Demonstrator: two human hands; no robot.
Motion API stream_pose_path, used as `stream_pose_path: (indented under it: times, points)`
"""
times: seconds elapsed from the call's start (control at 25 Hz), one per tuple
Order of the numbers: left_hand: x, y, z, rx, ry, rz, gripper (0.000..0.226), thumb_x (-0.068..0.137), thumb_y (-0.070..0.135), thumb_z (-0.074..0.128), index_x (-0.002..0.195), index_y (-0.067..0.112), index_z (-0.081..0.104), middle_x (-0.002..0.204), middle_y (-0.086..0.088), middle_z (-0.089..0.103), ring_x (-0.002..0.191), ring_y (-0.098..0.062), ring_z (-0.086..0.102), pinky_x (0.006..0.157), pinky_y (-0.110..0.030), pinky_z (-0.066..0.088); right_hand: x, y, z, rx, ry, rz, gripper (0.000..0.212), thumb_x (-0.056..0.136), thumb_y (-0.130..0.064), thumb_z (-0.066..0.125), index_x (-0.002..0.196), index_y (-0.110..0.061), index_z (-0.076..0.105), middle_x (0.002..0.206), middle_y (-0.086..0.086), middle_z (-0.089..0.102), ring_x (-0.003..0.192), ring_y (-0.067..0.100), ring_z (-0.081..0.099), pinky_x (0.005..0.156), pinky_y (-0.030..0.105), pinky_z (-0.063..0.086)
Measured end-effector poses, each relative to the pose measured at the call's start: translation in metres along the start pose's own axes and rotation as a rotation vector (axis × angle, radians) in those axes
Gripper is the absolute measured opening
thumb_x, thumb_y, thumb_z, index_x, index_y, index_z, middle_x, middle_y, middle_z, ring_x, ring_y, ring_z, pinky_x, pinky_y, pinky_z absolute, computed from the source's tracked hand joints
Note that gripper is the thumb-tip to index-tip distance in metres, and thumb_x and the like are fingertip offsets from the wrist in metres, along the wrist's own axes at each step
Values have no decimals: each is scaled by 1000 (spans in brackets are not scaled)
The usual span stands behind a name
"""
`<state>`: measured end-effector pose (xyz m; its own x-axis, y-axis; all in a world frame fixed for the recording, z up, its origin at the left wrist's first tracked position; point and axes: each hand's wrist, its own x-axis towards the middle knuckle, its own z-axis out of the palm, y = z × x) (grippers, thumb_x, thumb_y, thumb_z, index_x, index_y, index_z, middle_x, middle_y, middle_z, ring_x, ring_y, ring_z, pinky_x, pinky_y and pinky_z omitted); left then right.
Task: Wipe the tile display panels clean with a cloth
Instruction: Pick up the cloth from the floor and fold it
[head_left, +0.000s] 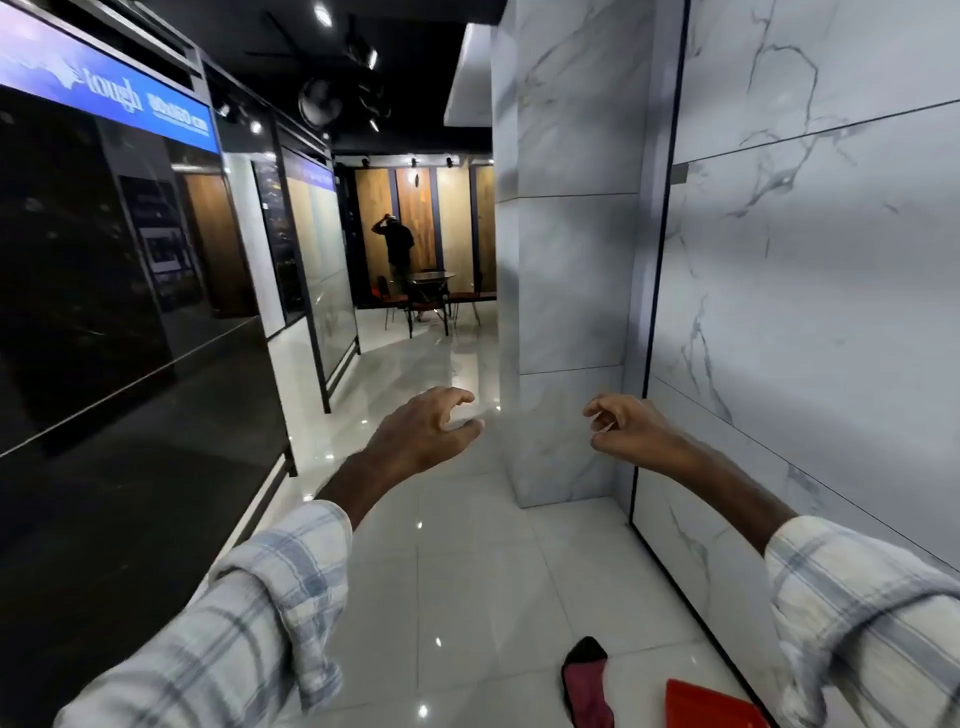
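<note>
Marble tile panels are standing at the right, and no wiping is going on; the left hand and right hand are hanging loosely curled, holding nothing, while a dark red cloth is lying on the floor below, so wiping seems to be waiting

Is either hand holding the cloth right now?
No, both the left hand and the right hand are bare with loosely curled fingers, while a dark red cloth lies on the floor.
</note>
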<state>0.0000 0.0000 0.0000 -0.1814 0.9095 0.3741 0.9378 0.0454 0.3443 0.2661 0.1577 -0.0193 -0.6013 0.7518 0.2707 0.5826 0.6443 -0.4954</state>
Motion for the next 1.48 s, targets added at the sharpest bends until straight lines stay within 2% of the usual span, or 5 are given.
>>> stream_pose_path:
  times: [0.28, 0.72, 0.92, 1.32, 1.48]
  points:
    - [125, -40, 107, -43, -142, -121, 47, 99, 56, 57, 141, 35, 55, 144, 15, 54, 121, -11, 58, 101, -35, 47, 114, 102, 41, 42, -63, 78, 46, 89, -23, 71, 133, -22, 61, 109, -7, 66, 105, 18, 66, 94, 47, 57]
    - [315, -120, 321, -139, -376, -233, 45, 101, 48, 61, 141, 28, 58, 144, 8, 57, 129, -15, 56, 105, -33, 44, 295, 306, 148, 110, -251, 358, 39, 88, -7, 75, 126, -5, 67, 107, 13, 75, 100, 24, 69, 83, 21, 47]
    - [383, -191, 457, -204, -574, -282, 45, 101, 46, 61, 142, 28, 57, 142, 6, 57, 125, -17, 57, 105, -34, 45, 343, 394, 256, 201, -325, 616, 34, 89, -12, 72, 122, -12, 68, 113, 14, 73, 107, 30, 68, 95, 44, 56]
    - [377, -305, 771, -293, -972, -466, 52, 102, 43, 60, 150, 31, 47, 150, 6, 47, 130, -18, 52, 111, -37, 42, 313, 584, 515, 440, -373, 1273, 40, 89, -9, 72, 128, -12, 61, 113, 14, 71, 100, 28, 69, 85, 36, 55]
    - [323, -344, 929, -355, -1008, -577, 54, 100, 41, 62, 151, 29, 47, 150, 2, 48, 133, -20, 51, 112, -37, 41, 271, 678, 657, 561, -335, 1468, 36, 94, -9, 66, 128, -16, 58, 112, 7, 55, 81, 17, 58, 55, 20, 40]
